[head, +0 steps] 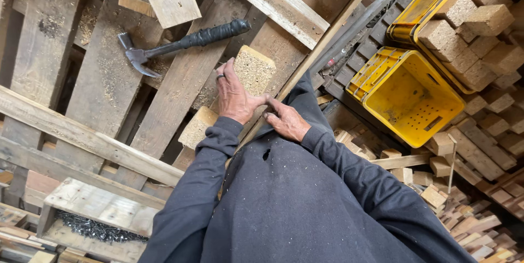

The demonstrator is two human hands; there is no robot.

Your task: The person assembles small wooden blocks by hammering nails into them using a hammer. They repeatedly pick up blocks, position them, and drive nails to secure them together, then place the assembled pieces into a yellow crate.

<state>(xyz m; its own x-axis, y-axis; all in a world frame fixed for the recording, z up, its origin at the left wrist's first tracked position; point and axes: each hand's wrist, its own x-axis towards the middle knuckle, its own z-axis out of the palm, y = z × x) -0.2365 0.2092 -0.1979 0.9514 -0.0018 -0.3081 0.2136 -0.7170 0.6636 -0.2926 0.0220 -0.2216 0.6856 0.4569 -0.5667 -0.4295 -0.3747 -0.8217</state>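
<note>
Resting flat against a pressed-chip block [252, 69], the left hand [236, 96] lies open with its fingers spread over the block's speckled tan face, a ring on one finger, not clenched around it. The right hand [286, 121] sits just beside it, touching at the thumb, fingers curled loosely against the dark sleeve and a plank edge; whether it grips anything I cannot tell. The block stands among weathered pallet boards [103, 77], grey-brown, rough and dusted with sawdust, that make up the working surface. A second chip block [195, 126] lies just below the first, near the left wrist. A hammer [180, 43] with a black wrapped handle and a dark claw head rests on the boards above the hands. To the right, a yellow plastic crate [406, 96] with a perforated floor stands tilted, and another yellow crate [420, 9] behind it holds stacked chip blocks [464, 17]. At lower left, a plank box [95, 205] holds a heap of dark nails [95, 229].
</note>
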